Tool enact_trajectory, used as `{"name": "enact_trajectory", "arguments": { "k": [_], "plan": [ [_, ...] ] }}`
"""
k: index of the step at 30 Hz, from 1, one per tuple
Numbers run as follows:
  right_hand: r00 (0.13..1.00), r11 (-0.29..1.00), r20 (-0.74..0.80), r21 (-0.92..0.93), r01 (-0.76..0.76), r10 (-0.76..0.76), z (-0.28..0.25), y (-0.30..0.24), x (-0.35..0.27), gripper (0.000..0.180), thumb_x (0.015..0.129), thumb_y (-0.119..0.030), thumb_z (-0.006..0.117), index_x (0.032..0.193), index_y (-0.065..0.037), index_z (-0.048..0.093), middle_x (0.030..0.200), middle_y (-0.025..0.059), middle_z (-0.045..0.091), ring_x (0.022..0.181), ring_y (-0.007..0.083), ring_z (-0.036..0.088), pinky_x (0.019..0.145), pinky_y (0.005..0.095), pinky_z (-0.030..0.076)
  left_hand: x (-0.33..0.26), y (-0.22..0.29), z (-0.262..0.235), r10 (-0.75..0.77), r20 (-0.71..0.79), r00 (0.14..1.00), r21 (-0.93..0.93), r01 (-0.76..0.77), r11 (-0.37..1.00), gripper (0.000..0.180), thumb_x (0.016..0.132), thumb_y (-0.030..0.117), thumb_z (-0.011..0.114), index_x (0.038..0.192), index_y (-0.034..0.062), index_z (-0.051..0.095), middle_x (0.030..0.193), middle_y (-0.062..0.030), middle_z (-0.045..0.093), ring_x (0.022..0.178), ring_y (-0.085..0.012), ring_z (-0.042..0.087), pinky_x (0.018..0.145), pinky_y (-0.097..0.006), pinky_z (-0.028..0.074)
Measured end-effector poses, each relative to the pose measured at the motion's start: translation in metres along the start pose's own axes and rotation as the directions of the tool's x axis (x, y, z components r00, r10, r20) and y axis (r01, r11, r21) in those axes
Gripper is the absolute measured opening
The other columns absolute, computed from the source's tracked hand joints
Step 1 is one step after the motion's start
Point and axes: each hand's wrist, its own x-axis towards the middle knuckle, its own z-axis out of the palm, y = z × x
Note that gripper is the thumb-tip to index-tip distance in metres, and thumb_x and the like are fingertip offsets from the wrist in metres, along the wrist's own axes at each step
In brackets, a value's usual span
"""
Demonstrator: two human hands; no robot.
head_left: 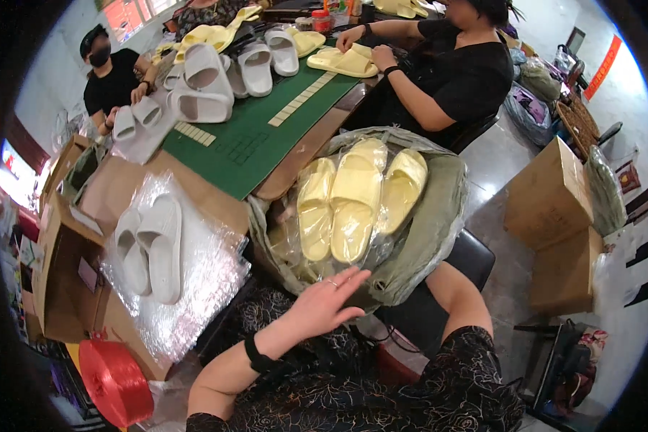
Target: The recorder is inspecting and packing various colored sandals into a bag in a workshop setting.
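Observation:
My left hand lies at the near rim of an olive-green woven sack, its fingers stretched out and a ring on one of them. Inside the sack, right beyond my fingertips, are pale yellow slide sandals in clear plastic bags. My right forearm reaches up to the sack's right side, where the sack hides the hand. To the left, a pair of light grey slides rests on a stack of clear plastic bags.
A green board on the table carries grey and yellow slides. One person at right handles a yellow slide; another sits far left. Cardboard boxes stand right. A red twine roll is lower left, by an open carton.

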Motion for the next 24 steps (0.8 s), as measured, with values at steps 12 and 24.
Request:
{"name": "enact_trajectory", "arguments": {
  "k": [12,24],
  "plan": [
    [0.977,0.973,0.002,0.088,-0.212,0.213,-0.003,-0.018,0.026,0.041,0.081,-0.03,0.072,0.114,-0.005,0.07,0.111,0.0122,0.071,0.102,0.027,0.067,0.086,0.0385,0.052,0.028,-0.016,0.023,0.147,-0.141,0.979,-0.027,-0.152,0.988,0.032,0.088,0.026,0.071,0.116,0.0142,0.065,0.115,-0.0055,0.067,0.096,-0.0266,0.068,0.08,-0.037,0.055],
    [0.851,0.822,0.0,0.26,-0.507,0.525,-0.001,-0.017,0.017,0.042,0.082,-0.029,0.071,0.115,-0.004,0.069,0.112,0.0123,0.071,0.102,0.0261,0.066,0.086,0.0378,0.051,0.038,-0.016,0.029,0.184,-0.207,0.961,0.013,-0.185,0.983,0.026,0.082,0.013,0.074,0.107,0.0112,0.068,0.107,-0.0052,0.069,0.089,-0.0256,0.068,0.076,-0.035,0.056]
  ]
}}
